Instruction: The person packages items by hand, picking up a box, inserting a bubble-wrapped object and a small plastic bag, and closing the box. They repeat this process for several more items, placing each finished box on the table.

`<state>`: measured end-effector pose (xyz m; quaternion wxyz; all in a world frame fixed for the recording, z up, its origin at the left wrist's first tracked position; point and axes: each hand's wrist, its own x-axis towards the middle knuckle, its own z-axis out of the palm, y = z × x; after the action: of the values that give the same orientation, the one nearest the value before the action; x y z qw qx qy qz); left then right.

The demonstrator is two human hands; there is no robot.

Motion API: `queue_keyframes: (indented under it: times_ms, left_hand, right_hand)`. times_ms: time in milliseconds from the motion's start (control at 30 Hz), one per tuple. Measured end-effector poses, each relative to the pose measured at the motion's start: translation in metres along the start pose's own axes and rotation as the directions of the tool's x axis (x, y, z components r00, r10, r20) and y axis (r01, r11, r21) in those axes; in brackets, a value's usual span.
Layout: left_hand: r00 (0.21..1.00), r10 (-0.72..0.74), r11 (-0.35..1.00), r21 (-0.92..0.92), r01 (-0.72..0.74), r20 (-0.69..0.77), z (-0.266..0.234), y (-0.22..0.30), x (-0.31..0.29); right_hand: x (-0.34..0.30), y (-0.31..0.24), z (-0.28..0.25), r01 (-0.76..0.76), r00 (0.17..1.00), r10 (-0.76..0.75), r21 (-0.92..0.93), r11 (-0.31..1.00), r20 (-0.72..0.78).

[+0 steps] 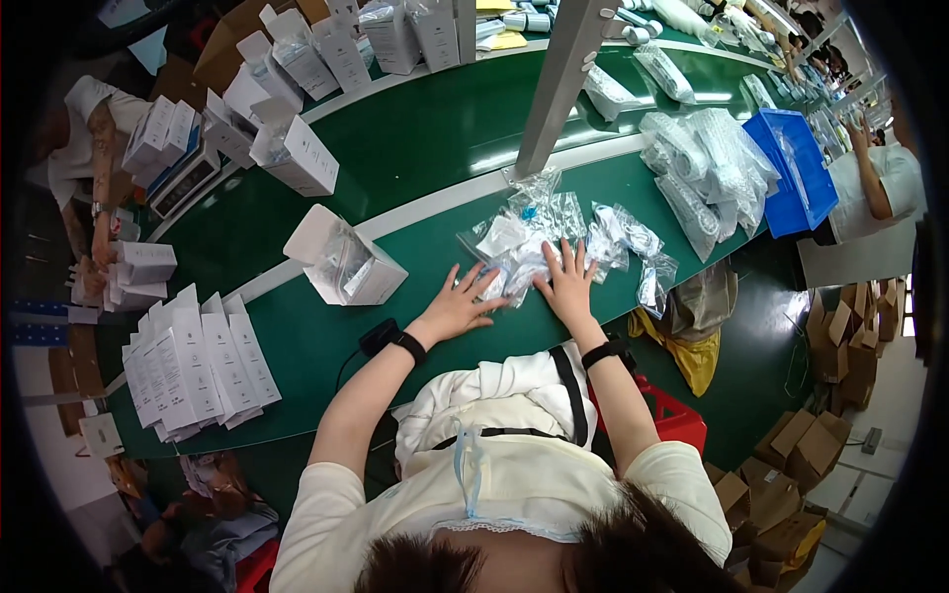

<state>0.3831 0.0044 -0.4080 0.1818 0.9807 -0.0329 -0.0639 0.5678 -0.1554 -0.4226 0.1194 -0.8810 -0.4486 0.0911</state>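
Observation:
On the green tabletop lies a loose pile of small clear plastic bags with white items inside, too wrapped up to name. My left hand rests at the pile's near left edge, fingers spread. Beside it, my right hand lies flat over the near side of the bags, its fingers stretched out. Both hands touch the bags and neither grips one. More bagged white pieces spread out to the right of my right hand. Left of my left hand stands an open white box with clear plastic packing in it.
Flattened white cartons stack at the left. Bubble-wrapped packages and a blue bin sit at the right. A metal post rises beyond the pile. Open white boxes stand on the far belt. Co-workers are at both sides.

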Motion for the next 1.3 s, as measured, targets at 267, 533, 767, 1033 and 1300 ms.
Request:
queue_keyframes:
  times_ms: [267,533,767,1033,1300]
  left_hand:
    - [0.962,-0.156,0.987,0.002,0.161,-0.225,-0.059,0.023,-0.009]
    - [0.398,-0.479,0.787,-0.182,0.590,-0.782,-0.126,0.048,-0.143]
    - [-0.276,-0.401,0.085,-0.336,0.938,-0.874,-0.194,0.020,-0.335]
    - [-0.878,-0.250,0.414,-0.865,0.284,-0.408,-0.179,-0.038,-0.561]
    - [-0.908,-0.415,0.093,-0.996,0.015,-0.052,-0.076,-0.089,-0.744]
  right_hand:
    - [0.027,0.069,-0.042,-0.258,0.817,0.175,-0.077,0.963,-0.549]
    - [0.063,0.075,0.022,-0.239,0.852,0.269,0.123,0.963,-0.448]
    - [0.071,-0.163,-0.058,0.441,0.891,-0.357,0.729,0.524,-0.282]
    - [0.118,-0.239,0.024,-0.142,0.857,-0.447,0.951,0.275,0.257]
    - [0.275,-0.274,0.052,0.250,0.967,-0.033,0.926,0.282,-0.252]
